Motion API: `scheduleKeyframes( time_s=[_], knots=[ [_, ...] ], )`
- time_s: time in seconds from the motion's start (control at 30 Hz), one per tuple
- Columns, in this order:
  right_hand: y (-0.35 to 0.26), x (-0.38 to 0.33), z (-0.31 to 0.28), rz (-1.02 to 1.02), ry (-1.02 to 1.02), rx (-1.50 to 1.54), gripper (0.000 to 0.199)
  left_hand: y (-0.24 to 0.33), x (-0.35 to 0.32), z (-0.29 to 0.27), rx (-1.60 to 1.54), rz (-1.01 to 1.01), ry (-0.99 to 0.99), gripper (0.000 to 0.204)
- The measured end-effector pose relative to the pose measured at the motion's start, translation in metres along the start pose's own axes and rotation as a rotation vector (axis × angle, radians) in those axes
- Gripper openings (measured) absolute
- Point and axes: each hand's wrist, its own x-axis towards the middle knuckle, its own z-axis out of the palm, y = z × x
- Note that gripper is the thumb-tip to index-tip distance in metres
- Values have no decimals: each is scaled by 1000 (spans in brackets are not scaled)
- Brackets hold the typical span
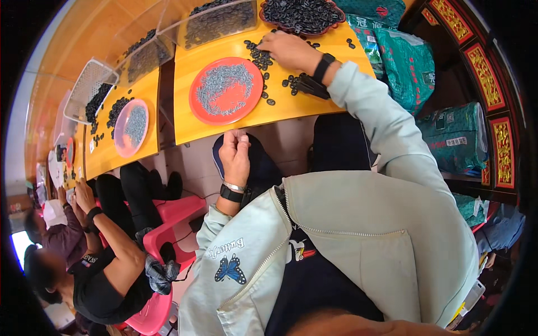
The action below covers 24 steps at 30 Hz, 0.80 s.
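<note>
Yellow tabletop: loose black pieces beside and under right-hand fingers.

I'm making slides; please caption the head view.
Right hand at loose black pieces beside a red plate of silvery pieces; left hand near the edge of the yellow table.

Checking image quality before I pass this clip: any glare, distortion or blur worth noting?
Head view: the fisheye bows the carved cabinet and blacks out the corners; head view, far left: the screen is washed out; head view, centre: red plate, left hand and right hand look fairly clear.
</note>
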Motion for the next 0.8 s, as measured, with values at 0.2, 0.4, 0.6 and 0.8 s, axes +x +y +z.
scheduleKeyframes(
  time_s=[0.2,0.4,0.6,0.8],
  knots=[
    [2,-6,12,-2,-183,-134,33,25,12,-11,744,348,160,25],
    [-8,-34,-8,-75,-206,-37,32,21,41,-32,1010,448,21,29],
    [10,-23,-16,-32,-208,-2,23,20,40,-38,1120,456,-3,25],
    [14,20,10,2,-64,105,17,13,39,-47,1068,453,52,25]
  ],
)
